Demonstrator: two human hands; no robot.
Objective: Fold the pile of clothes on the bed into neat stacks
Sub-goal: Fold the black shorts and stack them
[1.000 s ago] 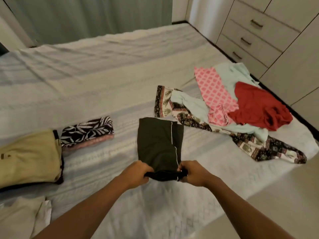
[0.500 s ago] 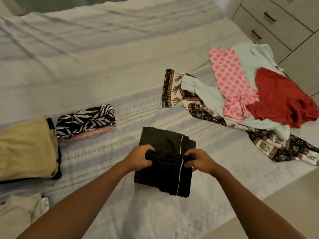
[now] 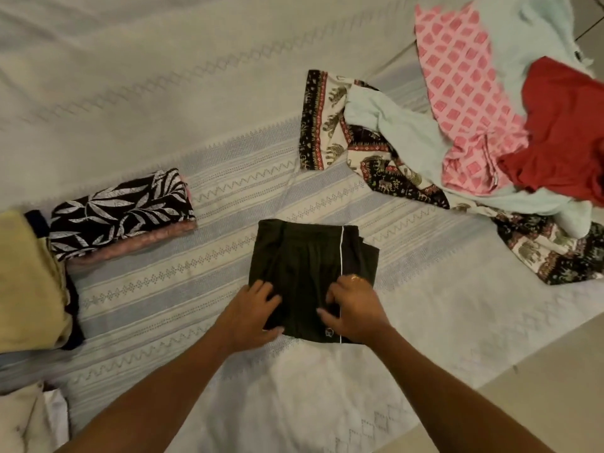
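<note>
Two-handed, pressed the folded dark shorts (image 3: 310, 256) flat on the near middle of the bed (image 3: 163, 93), left grip (image 3: 252, 309) released and spread, right grip (image 3: 354, 305) bent-fingered, pinching or not unclear; judged soft, light, limp, best lifted by both side edges together.

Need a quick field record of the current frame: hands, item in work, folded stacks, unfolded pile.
item in work: dark garment with white piping, folded, lying flat on the bedspread
left hand: fingers spread, pressing the garment's near left part
right hand: on its near right part, fingers bent; grip unclear
folded: leaf-print stack and yellow garment, both at left
unfolded pile: at right; red garment on top, pink patterned cloth, mint garment, elephant-print cloth at the bottom
</note>
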